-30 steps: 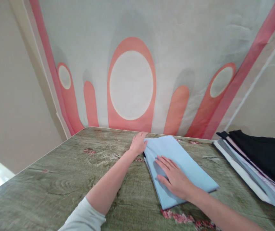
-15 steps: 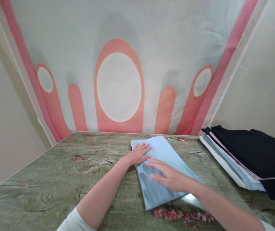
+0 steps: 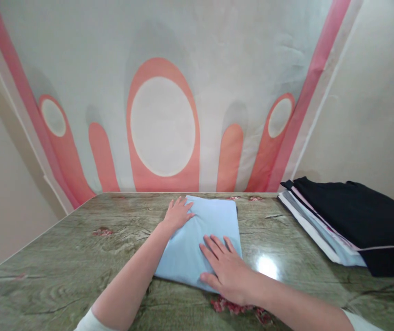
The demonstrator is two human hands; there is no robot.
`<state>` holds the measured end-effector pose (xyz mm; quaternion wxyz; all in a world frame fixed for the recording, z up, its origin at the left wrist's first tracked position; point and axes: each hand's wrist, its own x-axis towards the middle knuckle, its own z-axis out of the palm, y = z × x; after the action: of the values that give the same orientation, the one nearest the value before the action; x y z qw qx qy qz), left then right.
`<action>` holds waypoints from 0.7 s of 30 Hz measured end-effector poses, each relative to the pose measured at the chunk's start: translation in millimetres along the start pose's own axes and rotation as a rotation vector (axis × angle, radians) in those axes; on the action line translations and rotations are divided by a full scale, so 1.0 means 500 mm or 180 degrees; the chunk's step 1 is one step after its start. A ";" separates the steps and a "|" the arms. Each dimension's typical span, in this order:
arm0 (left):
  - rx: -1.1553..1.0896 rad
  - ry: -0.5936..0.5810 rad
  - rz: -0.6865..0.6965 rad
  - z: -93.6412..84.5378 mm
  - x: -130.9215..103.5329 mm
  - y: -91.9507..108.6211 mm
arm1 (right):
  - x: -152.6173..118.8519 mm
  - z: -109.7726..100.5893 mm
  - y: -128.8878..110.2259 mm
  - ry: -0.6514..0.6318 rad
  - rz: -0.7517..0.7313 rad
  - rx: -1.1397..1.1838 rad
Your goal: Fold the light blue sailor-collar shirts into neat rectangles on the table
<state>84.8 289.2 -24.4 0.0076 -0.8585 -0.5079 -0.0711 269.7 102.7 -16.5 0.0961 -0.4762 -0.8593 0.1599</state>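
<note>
A folded light blue cloth (image 3: 207,220) lies flat on the wood-patterned table (image 3: 80,248), in front of me. My left hand (image 3: 178,213) rests with spread fingers on its far left edge. Lower down, my right hand (image 3: 226,266) is laid on the near right part of the cloth, fingers apart. Neither hand grips anything. A thin dark edge peeks out at the cloth's far right corner.
At the right of the table sits a stack of folded clothes, a black garment (image 3: 358,214) on top and white, grey, pink and pale blue layers (image 3: 310,230) beneath. A backdrop (image 3: 211,59) with pink-red shapes rises behind the table.
The blue cloth has turned, its near end swinging left. My left hand has shifted left and slightly away; my right hand has come nearer to me and down onto the cloth. The view has shifted slightly.
</note>
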 end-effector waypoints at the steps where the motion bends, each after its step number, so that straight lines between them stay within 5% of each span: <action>1: 0.0051 -0.0011 -0.0025 0.000 -0.002 0.013 | -0.004 -0.003 -0.011 -0.0046 -0.0068 0.0052; 5: -0.0193 -0.0080 -0.0018 0.014 -0.018 0.070 | -0.001 -0.019 -0.003 0.0000 -0.0159 0.0199; 9: -0.0396 0.0062 -0.0007 0.036 -0.032 0.096 | 0.025 -0.029 0.078 0.0373 0.0197 -0.0048; 15: -0.0425 0.0070 0.0047 0.036 -0.032 0.090 | 0.058 -0.036 0.238 0.0453 0.0911 -0.0243; 21: -0.0652 -0.0051 0.0059 0.032 -0.013 0.042 | 0.072 -0.032 0.313 0.0702 0.1323 -0.0415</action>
<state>101.8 274.9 -40.0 -0.0837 -0.8599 -0.4901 -0.1157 378.9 213.8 -58.7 0.1234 -0.6625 -0.7357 0.0676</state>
